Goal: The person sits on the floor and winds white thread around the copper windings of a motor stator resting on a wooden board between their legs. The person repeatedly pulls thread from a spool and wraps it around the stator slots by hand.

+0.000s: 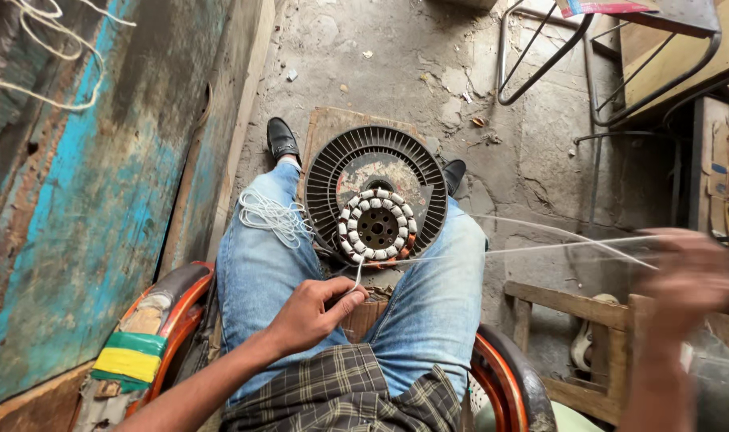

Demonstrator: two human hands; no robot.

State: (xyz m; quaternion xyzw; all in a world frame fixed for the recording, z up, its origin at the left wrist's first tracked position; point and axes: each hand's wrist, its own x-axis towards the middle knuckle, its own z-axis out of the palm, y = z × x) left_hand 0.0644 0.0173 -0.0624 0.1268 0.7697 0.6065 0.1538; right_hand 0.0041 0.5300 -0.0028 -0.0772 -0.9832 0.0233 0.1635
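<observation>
Pulling white cord (540, 246) through a ring of wrapped coils (377, 226), the person sits in a chair with the work wedged between the knees. The coil ring lies on a round dark finned disc (342, 164), which leans against a wooden board (326, 122) on the floor. The left hand (312, 314) is clenched, pinching the cord's near end just below the ring. The right hand (688, 276) is out at the right, blurred; cord runs to it, but I cannot tell how it grips. To do this well, the pinch should stay close to the ring so each lacing sits tight, and the long pull should run level, clear of the disc's fins.

A loose tangle of cord (275, 216) rests on the left thigh and could snag. A wooden stool (576, 336) stands near right, under the pulled cord, with a metal chair frame (540, 56) far right. A painted blue wall (84, 208) closes in on the left.
</observation>
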